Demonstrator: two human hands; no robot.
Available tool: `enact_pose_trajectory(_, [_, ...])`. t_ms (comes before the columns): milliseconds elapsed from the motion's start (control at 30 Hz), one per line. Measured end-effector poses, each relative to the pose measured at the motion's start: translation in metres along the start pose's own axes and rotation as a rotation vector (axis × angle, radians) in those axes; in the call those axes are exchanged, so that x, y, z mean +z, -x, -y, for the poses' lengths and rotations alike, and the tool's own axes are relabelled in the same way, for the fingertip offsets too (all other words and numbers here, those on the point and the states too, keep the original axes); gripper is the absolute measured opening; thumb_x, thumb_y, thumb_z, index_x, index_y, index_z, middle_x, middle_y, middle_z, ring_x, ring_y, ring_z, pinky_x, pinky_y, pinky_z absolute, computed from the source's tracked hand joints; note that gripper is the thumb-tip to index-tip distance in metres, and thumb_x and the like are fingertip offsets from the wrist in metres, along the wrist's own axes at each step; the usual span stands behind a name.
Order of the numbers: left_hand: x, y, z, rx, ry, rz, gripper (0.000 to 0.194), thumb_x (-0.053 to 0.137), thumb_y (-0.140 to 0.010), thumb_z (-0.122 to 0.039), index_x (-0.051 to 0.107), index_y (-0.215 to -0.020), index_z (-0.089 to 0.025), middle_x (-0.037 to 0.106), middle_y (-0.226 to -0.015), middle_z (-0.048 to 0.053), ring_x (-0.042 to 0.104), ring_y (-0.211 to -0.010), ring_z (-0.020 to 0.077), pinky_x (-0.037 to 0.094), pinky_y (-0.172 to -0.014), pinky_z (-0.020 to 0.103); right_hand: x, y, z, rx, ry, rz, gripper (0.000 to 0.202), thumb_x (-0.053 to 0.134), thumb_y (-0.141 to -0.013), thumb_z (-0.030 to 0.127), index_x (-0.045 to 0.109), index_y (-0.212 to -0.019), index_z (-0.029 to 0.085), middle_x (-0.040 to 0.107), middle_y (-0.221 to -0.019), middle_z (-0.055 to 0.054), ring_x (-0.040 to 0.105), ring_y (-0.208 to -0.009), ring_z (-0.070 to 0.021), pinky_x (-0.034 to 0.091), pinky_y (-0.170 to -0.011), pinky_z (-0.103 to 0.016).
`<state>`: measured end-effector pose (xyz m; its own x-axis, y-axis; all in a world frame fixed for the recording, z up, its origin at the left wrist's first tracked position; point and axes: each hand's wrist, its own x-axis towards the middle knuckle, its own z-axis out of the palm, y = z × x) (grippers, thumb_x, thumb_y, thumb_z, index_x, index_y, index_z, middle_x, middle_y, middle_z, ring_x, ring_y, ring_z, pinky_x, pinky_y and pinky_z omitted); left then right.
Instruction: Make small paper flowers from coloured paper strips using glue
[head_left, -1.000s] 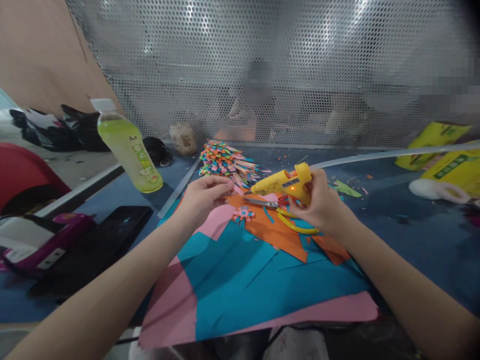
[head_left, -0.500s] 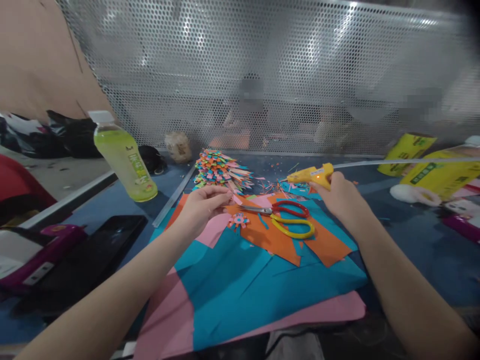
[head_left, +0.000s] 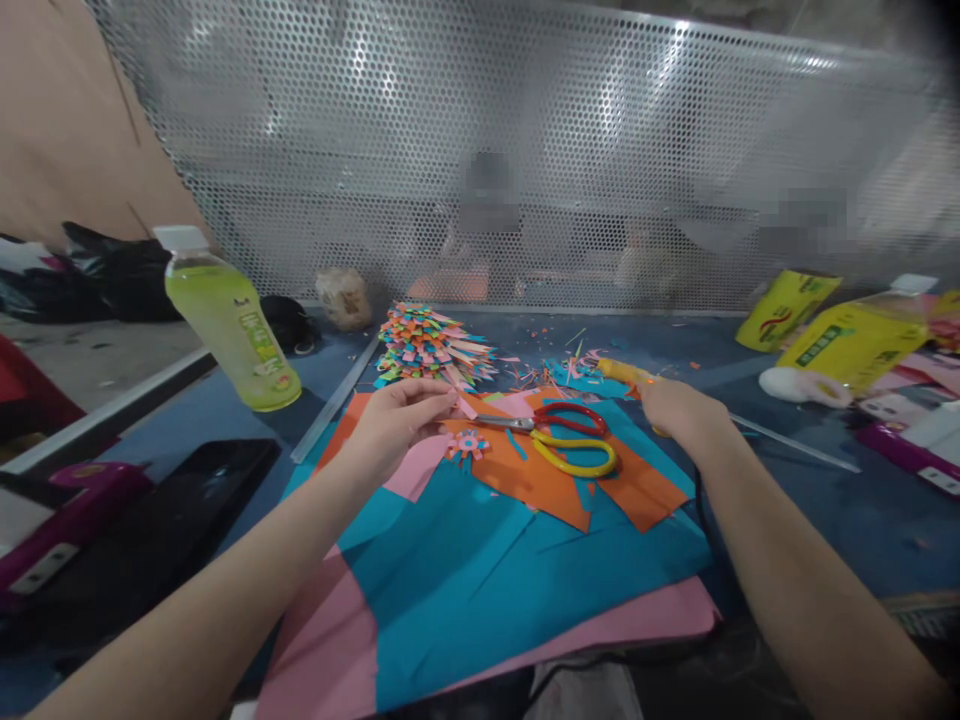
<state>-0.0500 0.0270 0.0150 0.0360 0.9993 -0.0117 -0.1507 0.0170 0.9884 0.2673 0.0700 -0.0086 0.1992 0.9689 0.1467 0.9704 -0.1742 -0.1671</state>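
Observation:
My left hand is closed in a pinch on a small pink paper strip, just above the scissors' tips. On the right, my right hand wraps round a yellow hot glue gun, its nozzle low by the paper scraps. A long clear glue stick sticks out behind it. Scissors with one red and one yellow handle lie on orange paper. Beside their blades rests a small pink and blue paper flower. A pile of folded multicoloured paper strips stands behind my left hand.
Large blue paper lies over pink paper. At left are a green drink bottle, a clear strip and a black phone. Yellow-labelled containers stand right. A perforated metal panel closes the back.
My right hand has lowered the glue gun and tilted it, so the glue stick now slopes down toward the table. My left hand keeps its pinch on the pink strip; the view has shifted slightly.

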Motion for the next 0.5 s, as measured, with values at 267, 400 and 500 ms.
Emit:
enact_pose_trajectory(267, [-0.001,0.0,0.001,-0.001,-0.003,-0.01,0.025,0.076,-0.051,-0.023,0.064,-0.07,-0.012,0.064,-0.064,0.003,0.058,-0.056,0.0087,0.046,-0.054,0.02,-0.005,0.007,0.023,0.201,0.139,0.183,0.019,0.052,-0.069,0.025,0.067,-0.079,0.021,0.065,-0.089,-0.017,0.061,-0.084,-0.0329,0.045,-0.055,-0.045])
enact_pose_trajectory(400, [-0.003,-0.003,0.002,0.017,0.018,0.006,0.024,0.075,-0.052,-0.023,0.063,-0.07,-0.012,0.065,-0.065,0.003,0.06,-0.058,0.0099,0.046,-0.052,0.019,-0.013,0.013,0.025,0.224,0.109,0.051,0.029,0.045,-0.077,0.037,0.064,-0.073,0.015,0.063,-0.076,-0.02,0.061,-0.078,-0.034,0.044,-0.057,-0.045])
enact_pose_trajectory(500, [-0.003,-0.003,-0.001,0.048,0.033,0.007,0.024,0.075,-0.053,-0.023,0.063,-0.071,-0.013,0.065,-0.064,0.003,0.06,-0.059,0.0107,0.046,-0.053,0.02,-0.016,0.023,0.037,0.058,0.034,-0.163,0.033,0.038,-0.081,0.04,0.058,-0.079,0.015,0.062,-0.08,-0.021,0.061,-0.077,-0.0322,0.043,-0.059,-0.042])
